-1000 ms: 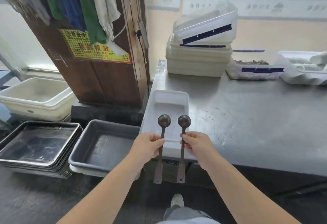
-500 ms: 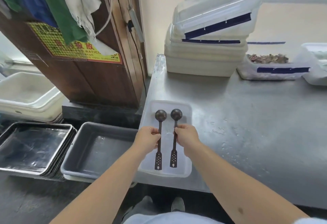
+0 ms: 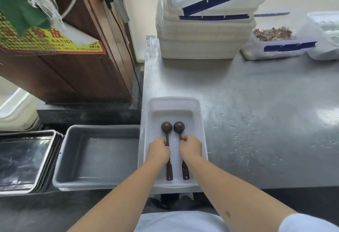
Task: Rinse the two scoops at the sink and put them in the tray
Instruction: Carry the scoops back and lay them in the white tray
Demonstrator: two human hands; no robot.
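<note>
Two dark brown scoops with round bowls and long flat handles lie side by side inside a white plastic tray (image 3: 199, 121) at the near left corner of a steel table. My left hand (image 3: 158, 151) is closed around the stem of the left scoop (image 3: 166, 127). The right scoop (image 3: 179, 127) is gripped the same way by my right hand (image 3: 190, 149). Both handle ends reach toward the tray's near wall. Whether the scoops rest on the tray floor or hover just above it I cannot tell.
The steel table (image 3: 256, 121) is wet, with stacked white bins (image 3: 203, 35) and a clear box of brown scraps (image 3: 275, 42) at its back. Left of the table stand a grey tub (image 3: 95, 156), stacked metal trays (image 3: 23, 158) and a wooden cabinet (image 3: 77, 66).
I have stepped closer to the table. Both hands carried the scoops forward and down from over the tray's near edge into the tray.
</note>
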